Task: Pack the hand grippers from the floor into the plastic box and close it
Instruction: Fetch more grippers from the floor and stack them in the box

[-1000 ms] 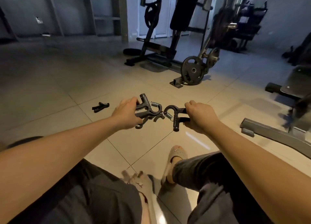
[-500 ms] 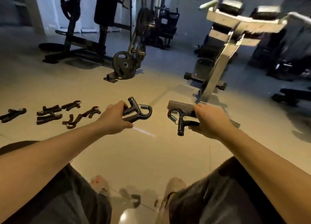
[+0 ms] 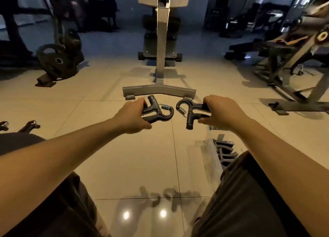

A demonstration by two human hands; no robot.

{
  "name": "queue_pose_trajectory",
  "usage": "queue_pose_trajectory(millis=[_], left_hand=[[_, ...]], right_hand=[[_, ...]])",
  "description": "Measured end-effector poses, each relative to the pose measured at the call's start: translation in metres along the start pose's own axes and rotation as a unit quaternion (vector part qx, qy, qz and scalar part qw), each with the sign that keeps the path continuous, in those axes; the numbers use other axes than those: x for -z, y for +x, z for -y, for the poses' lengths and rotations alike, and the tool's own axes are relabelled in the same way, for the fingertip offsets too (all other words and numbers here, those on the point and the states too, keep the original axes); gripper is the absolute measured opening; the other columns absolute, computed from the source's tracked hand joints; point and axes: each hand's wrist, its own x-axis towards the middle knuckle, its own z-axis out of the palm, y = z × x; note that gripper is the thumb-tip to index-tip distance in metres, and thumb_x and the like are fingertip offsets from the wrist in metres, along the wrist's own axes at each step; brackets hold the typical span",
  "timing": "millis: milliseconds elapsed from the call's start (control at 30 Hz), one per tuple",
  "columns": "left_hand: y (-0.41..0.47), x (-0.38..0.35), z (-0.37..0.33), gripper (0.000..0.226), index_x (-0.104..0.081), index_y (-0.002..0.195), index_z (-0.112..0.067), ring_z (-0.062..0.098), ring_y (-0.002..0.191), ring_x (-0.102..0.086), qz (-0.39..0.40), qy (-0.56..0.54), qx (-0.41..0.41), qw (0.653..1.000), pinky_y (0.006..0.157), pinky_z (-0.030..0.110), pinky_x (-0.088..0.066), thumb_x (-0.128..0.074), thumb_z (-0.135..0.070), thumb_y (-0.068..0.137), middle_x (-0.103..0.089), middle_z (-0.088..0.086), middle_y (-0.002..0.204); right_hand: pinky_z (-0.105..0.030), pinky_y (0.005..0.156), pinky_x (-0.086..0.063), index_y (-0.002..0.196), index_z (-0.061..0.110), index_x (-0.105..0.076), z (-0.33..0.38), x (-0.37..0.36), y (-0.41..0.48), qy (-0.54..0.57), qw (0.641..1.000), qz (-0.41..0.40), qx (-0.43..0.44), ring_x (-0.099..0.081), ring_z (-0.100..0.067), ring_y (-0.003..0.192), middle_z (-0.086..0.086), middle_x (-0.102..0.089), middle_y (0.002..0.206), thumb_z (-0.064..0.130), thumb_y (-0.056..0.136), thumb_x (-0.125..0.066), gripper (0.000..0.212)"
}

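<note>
Clear plastic box (image 3: 211,148) is on the floor by the right knee, half hidden by the leg. Probably grippers are already stacked inside, but it's blurry. Right hand (image 3: 219,112) is just ahead of the box, clamped on the right-hand gripper (image 3: 189,112), spring end pointing left. Left hand (image 3: 132,115) is clamped on the left-hand gripper (image 3: 160,110), spring end pointing right. The two grippers are close but apart. The box lies back and right of both hands, and the right hand is nearer, so I'd drop that one first. Loose grippers (image 3: 29,126) are on the floor far left.
</note>
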Motion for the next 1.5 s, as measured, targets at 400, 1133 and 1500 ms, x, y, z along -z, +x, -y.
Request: queue_pose_trajectory(millis=[400,1133,1500], left_hand=[[0.058,-0.092,-0.091,0.061,-0.048,0.123,-0.018,0.021,0.095,-0.058,0.059,-0.021,-0.047,0.997,0.076,0.033,-0.051,-0.086,-0.027,0.076,-0.060,0.007,0.116],[0.177,-0.196,-0.164,0.056,-0.050,0.115,-0.022,0.023,0.095,-0.055,0.114,0.025,-0.065,0.991,0.082,0.043,-0.054,-0.086,-0.032,0.073,-0.057,0.001,0.104],[0.239,-0.233,-0.137,0.059,-0.051,0.118,-0.024,0.021,0.102,-0.051,0.150,0.019,-0.042,0.988,0.085,0.040,-0.049,-0.086,-0.034,0.072,-0.054,-0.001,0.107]], right_hand=[[-0.044,0.079,-0.054,0.103,0.020,-0.058,-0.136,0.003,-0.028,-0.034,0.992,0.082,-0.087,-0.057,-0.022,0.084,-0.001,-0.062,0.093,0.051,0.079,-0.079,0.044],[-0.033,0.068,-0.053,0.106,0.020,-0.058,-0.275,-0.162,0.054,-0.019,0.963,0.251,-0.095,-0.064,-0.020,0.079,0.002,-0.067,0.091,0.052,0.077,-0.080,0.048],[-0.035,0.075,-0.048,0.113,0.013,-0.059,-0.287,-0.307,0.091,0.057,0.965,0.225,-0.122,-0.061,-0.027,0.101,-0.006,-0.060,0.113,0.045,0.083,-0.077,0.047]])
